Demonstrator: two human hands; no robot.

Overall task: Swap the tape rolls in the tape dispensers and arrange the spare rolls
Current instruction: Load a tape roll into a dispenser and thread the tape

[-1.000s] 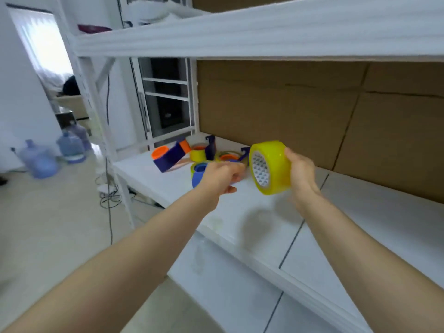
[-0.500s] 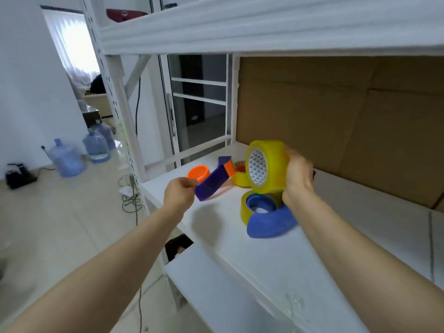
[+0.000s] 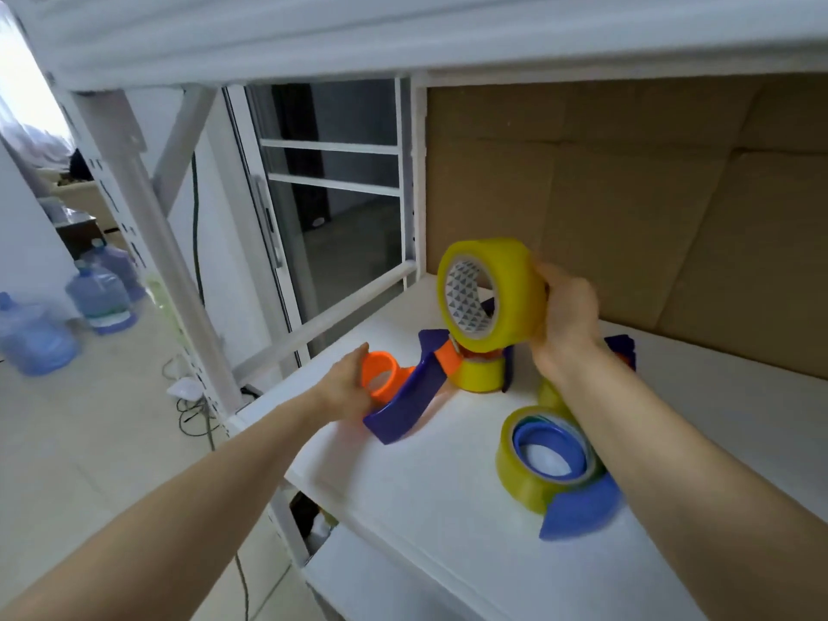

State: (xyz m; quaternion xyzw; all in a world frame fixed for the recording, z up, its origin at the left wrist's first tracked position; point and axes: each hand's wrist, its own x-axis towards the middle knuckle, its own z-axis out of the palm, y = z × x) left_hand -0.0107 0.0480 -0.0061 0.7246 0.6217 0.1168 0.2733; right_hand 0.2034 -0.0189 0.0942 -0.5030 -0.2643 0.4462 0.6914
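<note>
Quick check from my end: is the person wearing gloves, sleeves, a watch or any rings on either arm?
No. Both forearms are bare up to the frame edge, with no sleeves showing. The left hand and right hand have no gloves, and no watch, band or ring is visible on either.

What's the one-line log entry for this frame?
right hand: holds yellow tape roll aloft | left hand: on orange hub of dark blue dispenser | shelf
</note>
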